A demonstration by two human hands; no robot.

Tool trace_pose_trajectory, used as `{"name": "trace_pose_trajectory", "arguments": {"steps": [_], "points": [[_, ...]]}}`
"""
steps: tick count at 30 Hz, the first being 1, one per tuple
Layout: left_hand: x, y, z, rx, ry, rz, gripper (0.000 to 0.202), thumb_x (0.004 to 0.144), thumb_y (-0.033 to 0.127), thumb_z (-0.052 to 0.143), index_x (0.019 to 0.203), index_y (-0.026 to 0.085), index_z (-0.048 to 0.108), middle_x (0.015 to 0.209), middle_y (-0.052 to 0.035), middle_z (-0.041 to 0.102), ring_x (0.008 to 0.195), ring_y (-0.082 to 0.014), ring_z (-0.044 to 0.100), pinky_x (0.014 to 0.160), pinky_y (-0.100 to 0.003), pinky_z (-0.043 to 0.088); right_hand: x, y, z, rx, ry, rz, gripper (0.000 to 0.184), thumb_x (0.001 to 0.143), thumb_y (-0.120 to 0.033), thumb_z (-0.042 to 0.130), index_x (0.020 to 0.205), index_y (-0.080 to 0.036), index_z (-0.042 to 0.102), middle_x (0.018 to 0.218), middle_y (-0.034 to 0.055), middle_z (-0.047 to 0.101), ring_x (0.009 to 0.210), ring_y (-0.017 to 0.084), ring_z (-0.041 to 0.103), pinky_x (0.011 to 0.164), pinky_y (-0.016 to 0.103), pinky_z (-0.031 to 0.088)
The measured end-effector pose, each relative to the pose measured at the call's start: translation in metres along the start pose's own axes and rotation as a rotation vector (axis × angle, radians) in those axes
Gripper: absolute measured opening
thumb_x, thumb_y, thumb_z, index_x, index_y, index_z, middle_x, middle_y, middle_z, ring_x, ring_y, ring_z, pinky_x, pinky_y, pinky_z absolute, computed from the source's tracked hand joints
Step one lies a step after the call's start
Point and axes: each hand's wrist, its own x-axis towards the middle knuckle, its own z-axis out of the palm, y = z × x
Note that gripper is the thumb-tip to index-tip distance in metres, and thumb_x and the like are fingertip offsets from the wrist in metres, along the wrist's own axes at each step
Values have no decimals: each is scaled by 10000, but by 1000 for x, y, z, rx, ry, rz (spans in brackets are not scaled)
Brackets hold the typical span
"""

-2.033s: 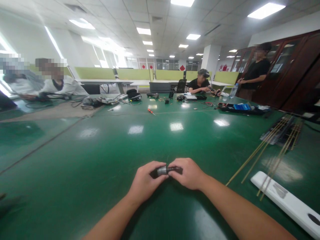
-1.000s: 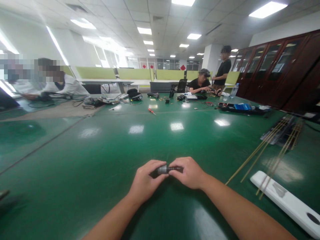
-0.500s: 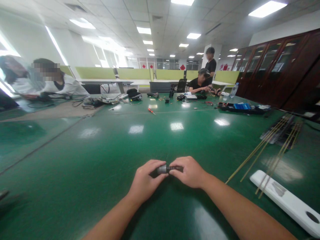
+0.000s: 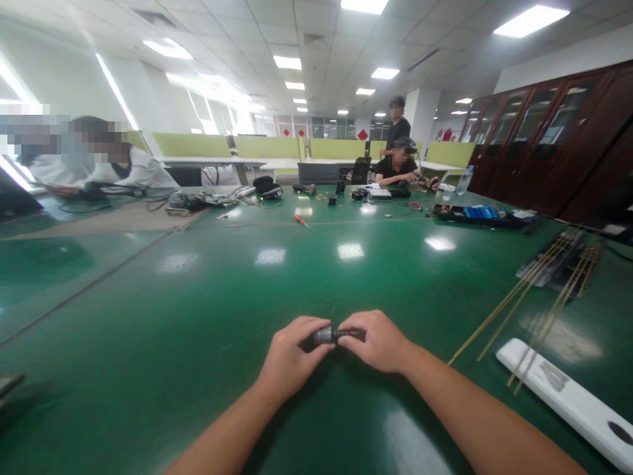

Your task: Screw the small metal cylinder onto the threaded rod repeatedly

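Observation:
Between my two hands, above the green table (image 4: 217, 310), is a small cylinder (image 4: 324, 335) that resembles a flashlight. Its wider grey end is pinched by the thumb and fingers of my left hand (image 4: 289, 353). A narrower dark, ridged end (image 4: 342, 334) is gripped by my right hand (image 4: 378, 340). The thing lies roughly level, pointing left to right, and fingers cover part of both ends. Whether the two ends are one piece or separate parts, I cannot tell.
A long white device (image 4: 568, 402) lies at the right, with thin yellowish sticks (image 4: 514, 297) reaching over it. Farther back are a red screwdriver (image 4: 301, 221), a black tray (image 4: 475, 216) and a bottle (image 4: 465, 179). Several people sit or stand beyond the table.
My hands keep the same hold on the cylinder and have barely moved. The standing person at the back has shifted to the left. The view has moved slightly.

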Motion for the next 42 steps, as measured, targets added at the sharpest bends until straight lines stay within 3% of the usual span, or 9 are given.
{"name": "trace_pose_trajectory", "arguments": {"steps": [42], "points": [[-1, -4, -1, 5, 8, -10, 283, 785, 226, 761, 1062, 248, 707, 1008, -23, 720, 922, -188, 677, 842, -296, 541, -1, -2, -2, -14, 21, 16, 140, 857, -269, 645, 936, -210, 745, 878, 26, 743, 787, 168, 658, 730, 270, 447]]}}
